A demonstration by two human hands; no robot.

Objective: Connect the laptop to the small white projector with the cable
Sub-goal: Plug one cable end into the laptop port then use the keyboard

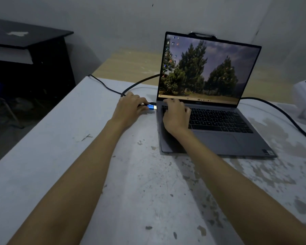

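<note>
Cable plug (151, 107) (blue) in left hand (130, 107), tip beside laptop (217, 131), port hidden

left hand (131, 106) grips blue plug (151, 107) beside laptop (219, 138) | right hand (175, 115) on keyboard (219, 119)

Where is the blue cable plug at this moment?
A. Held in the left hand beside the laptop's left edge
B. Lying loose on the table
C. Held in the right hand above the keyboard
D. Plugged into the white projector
A: the left hand grips the blue plug right beside the laptop's left edge, while the right hand rests on the keyboard.
</note>
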